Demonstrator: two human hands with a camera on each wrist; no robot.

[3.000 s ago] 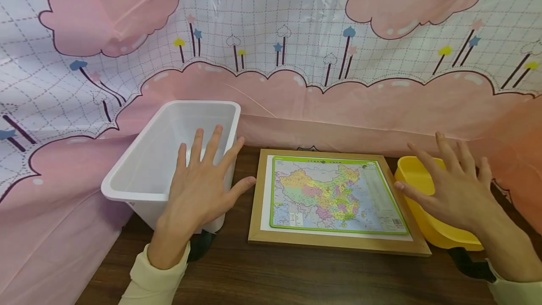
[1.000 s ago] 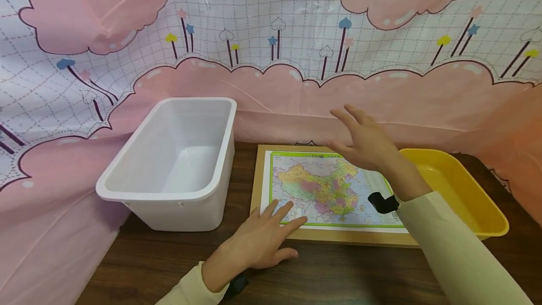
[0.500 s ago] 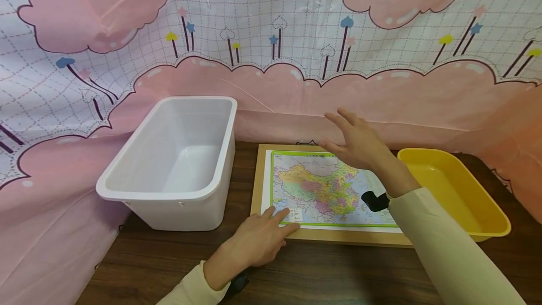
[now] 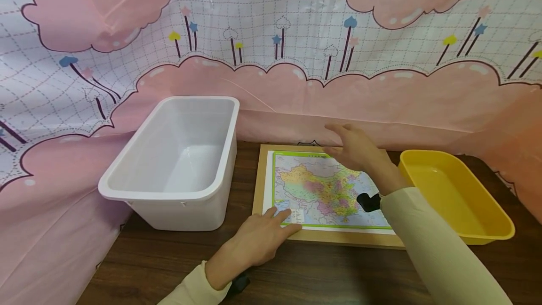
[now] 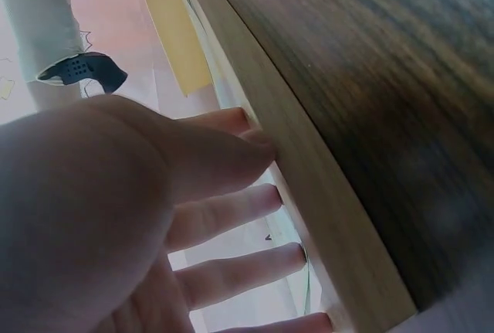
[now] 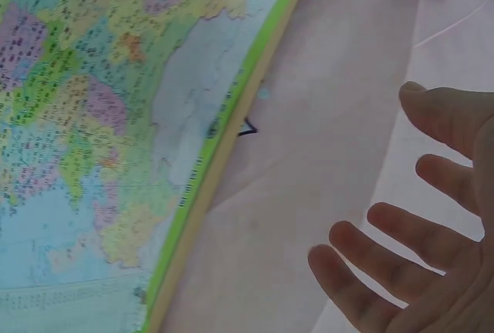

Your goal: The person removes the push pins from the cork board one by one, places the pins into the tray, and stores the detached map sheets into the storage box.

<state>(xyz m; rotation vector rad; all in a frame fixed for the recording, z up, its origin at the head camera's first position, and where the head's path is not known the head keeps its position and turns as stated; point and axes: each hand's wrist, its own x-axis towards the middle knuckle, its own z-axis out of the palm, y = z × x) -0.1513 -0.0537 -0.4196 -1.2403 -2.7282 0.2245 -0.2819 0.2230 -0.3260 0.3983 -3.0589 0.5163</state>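
Note:
A map board with a green border (image 4: 315,185) lies on a white sheet inside a light wooden frame (image 4: 347,237), flat on the table. My left hand (image 4: 256,239) is at the frame's front left corner, its fingers extended over the edge. In the left wrist view, the thumb and fingertips of this hand (image 5: 212,283) meet the wooden edge. Above the back right part of the map hovers my right hand (image 4: 357,152), fingers spread. The right wrist view shows that hand (image 6: 432,271) apart from the map's green edge (image 6: 201,167), holding nothing.
To the left stands a deep white plastic bin (image 4: 182,211). A shallow yellow tray (image 4: 449,196) sits to the right of the frame, partly behind the right forearm. Dark wooden tabletop (image 4: 322,276) shows in front; a patterned pink and white curtain (image 4: 279,86) hangs behind.
Both hands have come from beside the map to its front left corner and its back edge. During the last second my right hand has lowered slightly. The frame stays in place.

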